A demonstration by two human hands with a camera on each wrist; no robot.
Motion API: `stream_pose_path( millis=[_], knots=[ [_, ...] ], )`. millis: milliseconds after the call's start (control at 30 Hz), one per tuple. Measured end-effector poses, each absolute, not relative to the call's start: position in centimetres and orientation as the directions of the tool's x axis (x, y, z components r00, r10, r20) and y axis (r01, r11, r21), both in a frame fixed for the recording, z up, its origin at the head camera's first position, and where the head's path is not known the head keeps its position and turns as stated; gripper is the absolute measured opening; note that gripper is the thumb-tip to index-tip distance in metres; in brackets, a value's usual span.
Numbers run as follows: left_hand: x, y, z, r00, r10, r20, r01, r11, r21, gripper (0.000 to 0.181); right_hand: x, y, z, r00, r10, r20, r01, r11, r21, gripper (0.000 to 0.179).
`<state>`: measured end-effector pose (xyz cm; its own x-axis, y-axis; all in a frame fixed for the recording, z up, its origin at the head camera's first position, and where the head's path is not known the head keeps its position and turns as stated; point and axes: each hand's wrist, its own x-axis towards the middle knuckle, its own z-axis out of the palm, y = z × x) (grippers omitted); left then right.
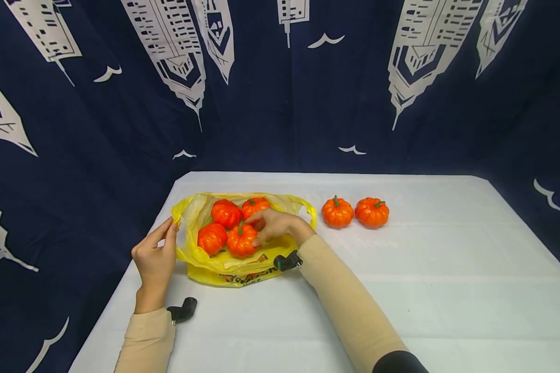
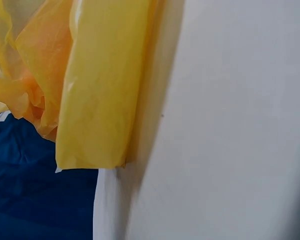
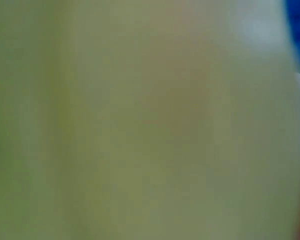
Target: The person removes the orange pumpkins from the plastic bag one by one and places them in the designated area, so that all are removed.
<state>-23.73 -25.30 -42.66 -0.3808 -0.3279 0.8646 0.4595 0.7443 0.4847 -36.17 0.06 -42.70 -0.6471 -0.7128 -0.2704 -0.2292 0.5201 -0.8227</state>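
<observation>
In the head view a yellow plastic bag lies with its mouth spread wide on the table. My left hand pinches its left rim near the handle. Inside it, my right hand holds the front right small orange pumpkin, thumb and fingers about its right side. Three more pumpkins sit around it in the bag: one front left, one back left, one back right. The left wrist view has the bag's side; blurred yellow film fills most of the right wrist view.
Two more orange pumpkins stand side by side to the right of the bag, the nearer one and the farther one. All rest on a white-covered table. A dark blue cloth with white building prints hangs behind it.
</observation>
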Motion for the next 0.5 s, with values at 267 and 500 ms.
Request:
stream_pose_path(
  millis=[267, 500],
  knots=[
    [-23.83, -25.31, -42.73, -0.380, -0.325, 0.866, 0.466, 0.741, 0.483, 0.017, -36.32, 0.16, -43.21, -0.646, -0.713, -0.271, -0.202, 0.503, -0.840, 0.062],
    [-23.79, -25.29, -42.74, -0.388, -0.327, 0.862, 0.464, 0.739, 0.489, 0.017, -36.12, 0.32, -43.05, -0.660, -0.705, -0.260, -0.212, 0.506, -0.836, 0.058]
  ],
)
